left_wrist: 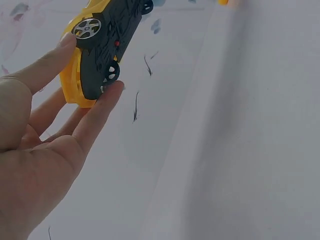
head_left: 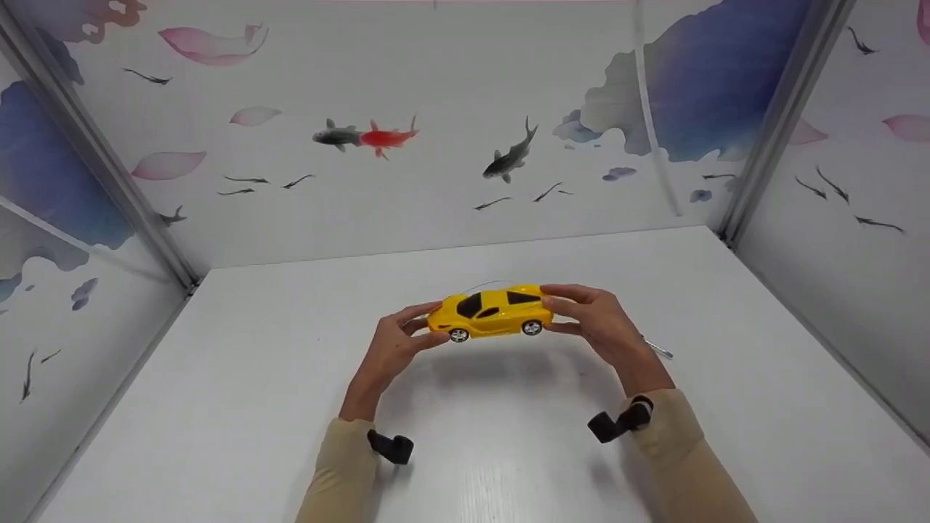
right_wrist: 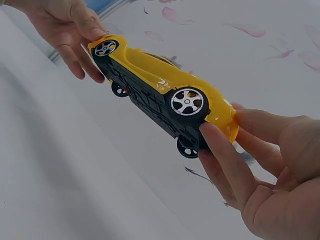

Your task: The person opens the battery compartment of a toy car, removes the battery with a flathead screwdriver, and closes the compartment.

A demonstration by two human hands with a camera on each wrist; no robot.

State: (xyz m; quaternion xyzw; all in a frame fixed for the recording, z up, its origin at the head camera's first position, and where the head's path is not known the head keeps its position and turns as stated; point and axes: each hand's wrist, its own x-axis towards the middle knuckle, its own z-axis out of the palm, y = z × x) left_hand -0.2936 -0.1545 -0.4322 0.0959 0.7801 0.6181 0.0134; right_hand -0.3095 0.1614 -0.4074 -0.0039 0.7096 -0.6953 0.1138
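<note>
"Where is the yellow toy car [head_left: 501, 314]?"

"Off the white table [head_left: 218, 407], held up between the two hands, its shadow [head_left: 472, 369] below it."

"Which way does it lie?"

"Long axis left to right, across the person's front. The nose points to the left, the tail to the right, and the tail sits a touch higher in the head view. The wheels are down, and both wrist views catch its dark underside [left_wrist: 92, 70]."

"And the fingers?"

"The left hand [head_left: 392, 345] pinches the nose, thumb and fingers on opposite sides. The right hand [head_left: 601, 325] grips the tail much the same way."

"So which hand is nearer?"

"Neither: each touches its own end, and the middle of the body is free of fingers."

"Anything farther out?"

"A thin metal rod [head_left: 660, 349], just beside the right wrist and partly hidden by it. Beyond the table stands a wall [head_left: 407, 207] painted with fish."
</note>
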